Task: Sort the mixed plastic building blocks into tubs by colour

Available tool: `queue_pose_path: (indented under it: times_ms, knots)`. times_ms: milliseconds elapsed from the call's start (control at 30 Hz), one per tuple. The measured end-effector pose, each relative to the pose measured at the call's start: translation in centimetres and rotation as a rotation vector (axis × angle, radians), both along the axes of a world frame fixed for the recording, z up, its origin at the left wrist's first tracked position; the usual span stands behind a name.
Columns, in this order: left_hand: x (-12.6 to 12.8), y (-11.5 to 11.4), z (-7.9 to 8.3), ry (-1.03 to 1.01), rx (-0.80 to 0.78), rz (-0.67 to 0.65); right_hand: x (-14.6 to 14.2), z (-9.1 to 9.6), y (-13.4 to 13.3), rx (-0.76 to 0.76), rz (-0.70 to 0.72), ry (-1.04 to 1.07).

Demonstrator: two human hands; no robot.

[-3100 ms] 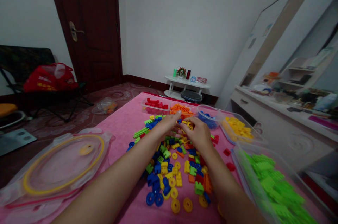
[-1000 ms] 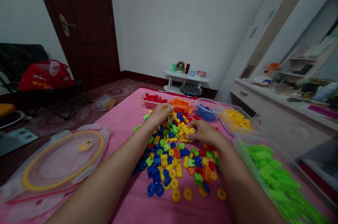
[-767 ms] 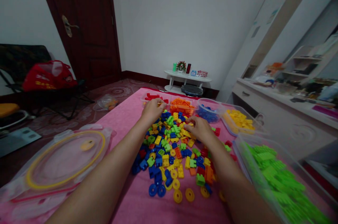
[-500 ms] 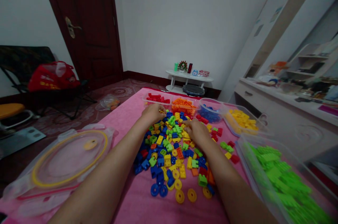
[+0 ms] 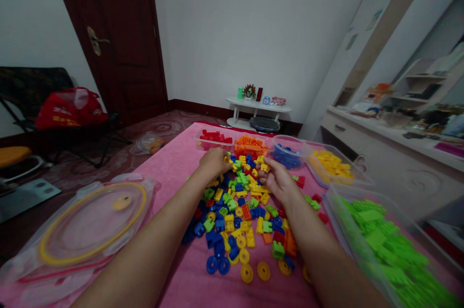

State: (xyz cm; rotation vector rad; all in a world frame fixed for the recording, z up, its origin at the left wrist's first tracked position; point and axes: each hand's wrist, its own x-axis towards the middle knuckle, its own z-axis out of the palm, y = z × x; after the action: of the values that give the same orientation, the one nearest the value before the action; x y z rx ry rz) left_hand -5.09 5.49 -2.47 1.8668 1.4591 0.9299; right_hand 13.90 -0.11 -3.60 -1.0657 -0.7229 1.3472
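A mixed heap of plastic building blocks (image 5: pixel 229 223) in yellow, blue, green, red and orange covers the middle of a pink cloth (image 5: pixel 203 279). At its far left side my left hand (image 5: pixel 214 162) is closed, with a bit of yellow block (image 5: pixel 227 157) showing at the fingertips. My right hand (image 5: pixel 280 180), turned partly palm inward, pinches a yellow block (image 5: pixel 264 167) above the heap's far right side. Round yellow wheels (image 5: pixel 264 271) and blue wheels (image 5: pixel 212 264) lie at the near edge.
Behind the heap stand clear tubs of red blocks (image 5: pixel 216 137), orange blocks (image 5: pixel 251 143) and blue blocks (image 5: pixel 288 156). Yellow blocks (image 5: pixel 332 164) and green blocks (image 5: pixel 386 245) fill boxes on the right. A clear lid (image 5: pixel 90 223) with a yellow ring lies left.
My right hand has risen from the heap and turned, and a yellow block now shows in its fingers. My left hand has shifted slightly right and nearer.
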Motion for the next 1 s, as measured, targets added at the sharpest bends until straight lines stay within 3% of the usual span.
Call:
queue_pose_path:
  times_ms: [100,233,333,700,867,1000]
  knots:
    - [0.4,0.0,0.8,-0.426,-0.249,-0.16,-0.2,0.5,-0.5,-0.076,0.14,0.313]
    - [1.5,-1.0,2.0,-1.109,-0.569,-0.22,-0.7,0.7,-0.9,-0.118,0.189,0.432]
    - [2.0,-1.6,2.4,-1.328,-0.687,-0.225,-1.6,0.8,-1.0,-0.114,0.164,0.455]
    - [2.2,-1.9,2.4,-1.24,-0.704,-0.292,-2.9,1.0,-1.3,-0.05,0.127,0.45]
    - [3.0,-2.9,2.7,-1.143,-0.599,-0.333,-3.0,0.7,-1.2,-0.048,0.138,0.456]
    - [3.7,-3.9,3.0,-1.064,-0.429,-0.386,-3.1,0.7,-1.2,-0.042,0.148,0.475]
